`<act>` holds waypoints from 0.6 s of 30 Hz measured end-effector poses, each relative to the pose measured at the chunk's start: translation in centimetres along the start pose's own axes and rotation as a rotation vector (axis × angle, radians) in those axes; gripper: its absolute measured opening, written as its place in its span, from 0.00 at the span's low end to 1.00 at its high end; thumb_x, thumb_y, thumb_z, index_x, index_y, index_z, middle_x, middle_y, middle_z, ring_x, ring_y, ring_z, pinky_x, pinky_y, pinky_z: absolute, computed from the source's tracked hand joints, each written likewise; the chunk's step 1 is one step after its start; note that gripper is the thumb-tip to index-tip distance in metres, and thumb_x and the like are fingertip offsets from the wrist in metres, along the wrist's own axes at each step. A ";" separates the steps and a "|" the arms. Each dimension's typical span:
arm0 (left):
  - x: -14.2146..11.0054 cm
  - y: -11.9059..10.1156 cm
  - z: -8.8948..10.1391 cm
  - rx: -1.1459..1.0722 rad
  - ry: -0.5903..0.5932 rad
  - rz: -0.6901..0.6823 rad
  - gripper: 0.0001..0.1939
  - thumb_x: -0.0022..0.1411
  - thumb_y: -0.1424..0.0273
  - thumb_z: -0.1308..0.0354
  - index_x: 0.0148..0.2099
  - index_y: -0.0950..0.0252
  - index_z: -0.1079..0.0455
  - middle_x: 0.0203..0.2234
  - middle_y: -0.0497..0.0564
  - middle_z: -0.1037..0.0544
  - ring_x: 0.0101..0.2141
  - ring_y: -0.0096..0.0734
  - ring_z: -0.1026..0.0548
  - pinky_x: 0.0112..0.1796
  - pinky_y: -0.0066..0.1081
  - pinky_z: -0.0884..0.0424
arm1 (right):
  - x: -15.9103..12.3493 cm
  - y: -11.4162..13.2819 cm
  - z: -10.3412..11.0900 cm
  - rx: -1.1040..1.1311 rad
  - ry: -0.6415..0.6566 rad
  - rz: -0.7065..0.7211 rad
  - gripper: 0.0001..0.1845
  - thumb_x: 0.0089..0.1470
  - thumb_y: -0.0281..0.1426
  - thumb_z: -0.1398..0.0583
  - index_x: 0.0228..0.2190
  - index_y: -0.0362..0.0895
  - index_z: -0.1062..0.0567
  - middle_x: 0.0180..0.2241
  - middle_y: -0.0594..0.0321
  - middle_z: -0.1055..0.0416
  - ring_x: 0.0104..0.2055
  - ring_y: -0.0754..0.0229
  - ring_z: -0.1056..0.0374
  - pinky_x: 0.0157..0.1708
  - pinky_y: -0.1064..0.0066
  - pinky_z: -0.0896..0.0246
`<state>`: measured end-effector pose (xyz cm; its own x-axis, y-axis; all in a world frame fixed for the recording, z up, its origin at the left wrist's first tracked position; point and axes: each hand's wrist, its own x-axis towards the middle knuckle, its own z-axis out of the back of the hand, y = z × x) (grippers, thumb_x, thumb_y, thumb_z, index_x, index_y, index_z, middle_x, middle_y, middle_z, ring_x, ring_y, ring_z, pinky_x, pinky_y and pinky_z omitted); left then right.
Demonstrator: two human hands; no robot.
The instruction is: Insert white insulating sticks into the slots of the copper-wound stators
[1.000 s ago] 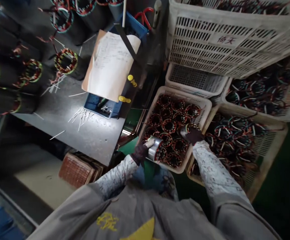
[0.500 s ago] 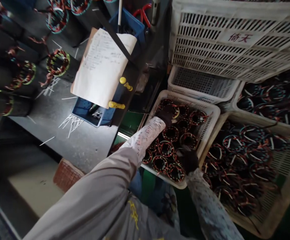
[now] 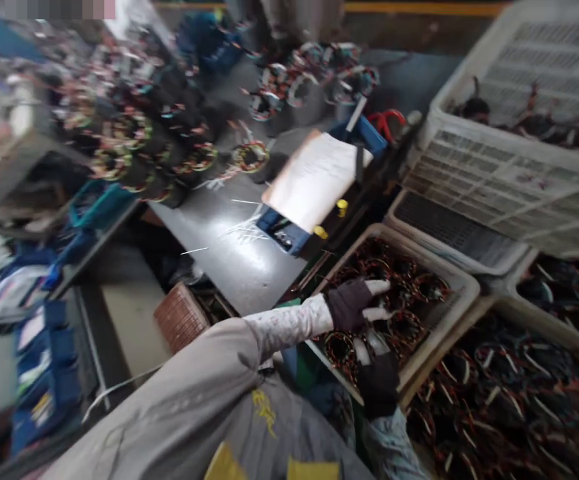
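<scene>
Both my hands wear dark fingerless gloves and hover over a white plastic crate (image 3: 462, 283) of motor stators with copper windings. My left hand (image 3: 356, 303) reaches in from the left, its bare fingers stretched and apart above the stators. Just below it, my right hand (image 3: 379, 373) points up the crate with its fingers apart, close to the left fingertips. One stator (image 3: 404, 327) lies to the right of the fingers, and another stator (image 3: 340, 348) is at the lower left. Blur softens the fingertips, and I make out nothing held.
To the right, a second crate (image 3: 499, 313) holds many stators with white ties. A large slatted crate (image 3: 509, 173) rises behind. On the metal table (image 3: 254, 267) at left are standing stators, white sticks, a paper sheet (image 3: 319, 177) and a blue bin (image 3: 289, 237).
The view has swung left, showing more of the table and shelves. My hands have come closer together over the crate, and their fingers now show stretched out.
</scene>
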<state>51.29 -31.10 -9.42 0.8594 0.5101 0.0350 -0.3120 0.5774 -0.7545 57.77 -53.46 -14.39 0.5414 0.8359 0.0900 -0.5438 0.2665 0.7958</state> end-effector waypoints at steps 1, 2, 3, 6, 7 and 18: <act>-2.1 -0.3 2.4 0.033 -0.118 -0.091 0.36 0.74 0.50 0.40 0.72 0.68 0.33 0.65 0.66 0.23 0.68 0.45 0.26 0.70 0.44 0.33 | 1.1 1.7 0.1 0.027 0.024 0.057 0.24 0.72 0.46 0.41 0.54 0.41 0.18 0.53 0.43 0.19 0.57 0.42 0.23 0.58 0.43 0.26; -4.0 -0.1 5.1 0.092 -0.240 -0.130 0.35 0.73 0.49 0.39 0.71 0.67 0.32 0.65 0.66 0.23 0.68 0.47 0.27 0.71 0.47 0.34 | 2.0 3.4 0.2 0.053 0.047 0.122 0.23 0.72 0.45 0.40 0.54 0.42 0.19 0.53 0.44 0.18 0.58 0.42 0.23 0.59 0.43 0.26; -5.8 0.5 8.2 0.164 -0.355 -0.113 0.35 0.72 0.48 0.39 0.70 0.66 0.31 0.64 0.66 0.22 0.68 0.48 0.27 0.72 0.50 0.36 | 2.9 5.1 0.1 0.078 0.072 0.191 0.22 0.72 0.44 0.40 0.54 0.42 0.19 0.53 0.46 0.18 0.58 0.44 0.23 0.59 0.44 0.26; -9.1 4.3 19.1 0.378 -0.585 0.236 0.37 0.70 0.47 0.38 0.70 0.66 0.31 0.66 0.67 0.25 0.70 0.52 0.30 0.75 0.55 0.45 | 4.7 10.3 -0.5 0.131 0.134 0.398 0.17 0.72 0.39 0.39 0.55 0.45 0.20 0.53 0.51 0.18 0.59 0.47 0.23 0.59 0.47 0.25; -9.4 6.0 23.0 0.435 -0.616 0.386 0.39 0.69 0.48 0.37 0.71 0.69 0.33 0.68 0.69 0.27 0.73 0.54 0.34 0.76 0.55 0.49 | 5.1 12.0 -0.9 0.141 0.147 0.455 0.17 0.72 0.38 0.39 0.56 0.45 0.20 0.53 0.51 0.18 0.59 0.47 0.23 0.58 0.47 0.24; -4.2 22.5 49.4 0.688 -0.204 0.823 0.36 0.72 0.65 0.44 0.75 0.81 0.39 0.72 0.74 0.35 0.76 0.62 0.44 0.75 0.60 0.62 | 21.3 30.7 -13.9 0.047 0.126 0.635 0.15 0.71 0.38 0.40 0.52 0.47 0.18 0.51 0.53 0.16 0.59 0.49 0.23 0.60 0.51 0.24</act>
<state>20.60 11.23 5.83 0.2204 0.9627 -0.1567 -0.9748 0.2117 -0.0705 43.72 -20.79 3.63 0.0425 0.8747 0.4828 -0.7032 -0.3171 0.6364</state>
